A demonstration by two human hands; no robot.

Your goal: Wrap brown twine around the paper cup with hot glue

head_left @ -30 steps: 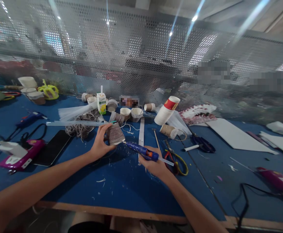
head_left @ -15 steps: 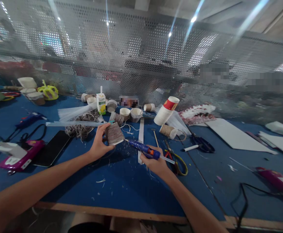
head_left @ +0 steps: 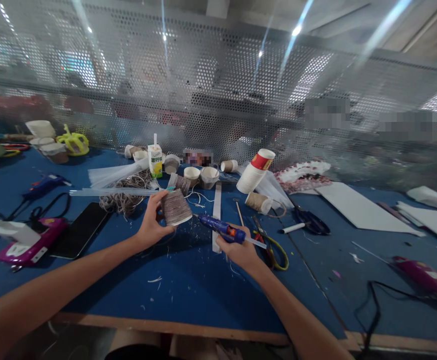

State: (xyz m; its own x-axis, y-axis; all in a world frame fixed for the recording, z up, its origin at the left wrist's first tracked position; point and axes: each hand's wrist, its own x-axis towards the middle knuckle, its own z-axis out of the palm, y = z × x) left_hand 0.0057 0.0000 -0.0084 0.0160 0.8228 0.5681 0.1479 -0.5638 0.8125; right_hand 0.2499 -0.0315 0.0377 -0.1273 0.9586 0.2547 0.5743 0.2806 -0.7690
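My left hand (head_left: 155, 220) is closed round a paper cup wrapped in grey-brown cord (head_left: 176, 207), tilted above the table, its pale rim toward the lower right. In my right hand (head_left: 239, 247) is a blue glue gun (head_left: 218, 226), with a clear glue stick (head_left: 256, 243) poking out of its back. The gun's nozzle points left, close to the cup's rim; whether they touch I cannot tell. A metal ruler (head_left: 217, 210) lies partly behind the gun. Scissors with yellow-edged handles (head_left: 280, 257) rest beside my right hand.
Behind the hands stand cord-wrapped cups, a juice carton (head_left: 155, 161) and a tilted stack of paper cups (head_left: 256, 172). Tangled cord (head_left: 126, 197), a black phone (head_left: 81, 231) and a purple power strip (head_left: 34, 242) lie left. White boards (head_left: 364, 210) and dark-handled scissors (head_left: 314, 221) lie right.
The wrapped cup has turned slightly in my left hand and shifted a little left. A small gap now shows between the glue gun's nozzle and the cup's edge.
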